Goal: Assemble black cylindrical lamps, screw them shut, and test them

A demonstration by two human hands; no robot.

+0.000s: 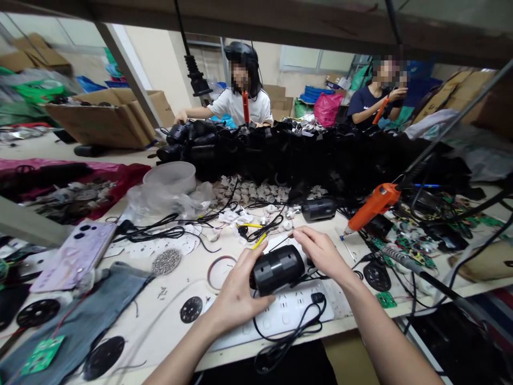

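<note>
My left hand [236, 294] is wrapped round a dark, glossy cylindrical housing [280, 268], holding it tilted above a white power strip [286, 315]. At its upper end, my right hand [318, 250] pinches a thin dark rod [282, 241], whose kind I cannot make out. A yellow stick-like piece [259, 240] shows just beyond my left fingertips; whether they touch it is unclear. A black cable with a plug [318, 298] lies over the power strip. Behind my hands lies another black housing [319, 208].
An orange electric screwdriver [372, 206] hangs at the right, near green circuit boards [436, 214]. A large heap of black parts [256, 155] spans the back. A purple phone [76, 256] lies left beside grey cloth [92, 310]. Two people sit across the bench.
</note>
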